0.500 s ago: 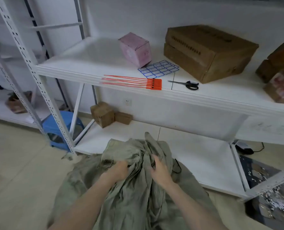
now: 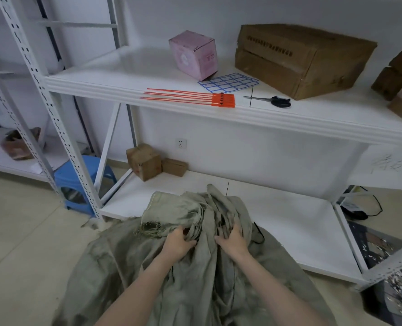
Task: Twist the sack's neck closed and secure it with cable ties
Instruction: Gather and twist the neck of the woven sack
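I saw the grey-green sack (image 2: 190,274) at lower centre, left hand (image 2: 178,243) and right hand (image 2: 233,241) both clenched on its gathered neck, frayed rim just left, orange cable ties (image 2: 190,98) at the upper shelf's (image 2: 115,78) front edge, bare floor (image 2: 23,236) lower left.

No legible text anywhere.
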